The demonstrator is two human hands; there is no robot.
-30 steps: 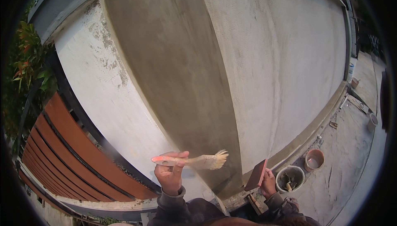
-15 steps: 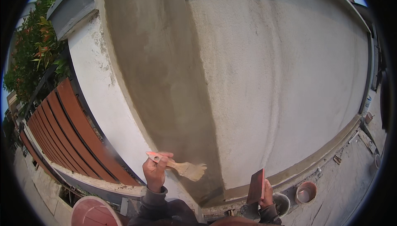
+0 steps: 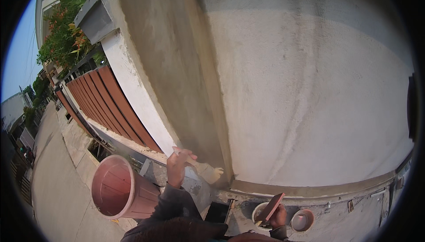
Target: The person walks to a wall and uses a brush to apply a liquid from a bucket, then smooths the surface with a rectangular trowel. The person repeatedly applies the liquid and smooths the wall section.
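My left hand [image 3: 176, 171] is closed round the handle of a wide paintbrush [image 3: 207, 172]. Its pale bristles point right, beside the foot of a grey-brown plastered pillar face [image 3: 181, 65]; whether they touch it I cannot tell. Low on the right, my right hand [image 3: 279, 216] grips a reddish rectangular plastering float [image 3: 271, 207], held tilted. Just below the float is a pale-rimmed bucket [image 3: 256, 215], partly covered by it. A small orange-pink bucket [image 3: 311, 220] stands right of that hand.
A large pink tub [image 3: 148, 195] leans at my left. Beyond it are a brown slatted fence [image 3: 117, 109], a white pillar side [image 3: 133, 78] and a concrete road [image 3: 55, 166]. A rough pale wall [image 3: 354, 87] fills the right. A dark opening [image 3: 217, 212] lies by the wall's foot.
The view has swung left, bringing the road and more of the pink tub in. Both hands keep their hold; the float is now tilted further over, above the pale-rimmed bucket.
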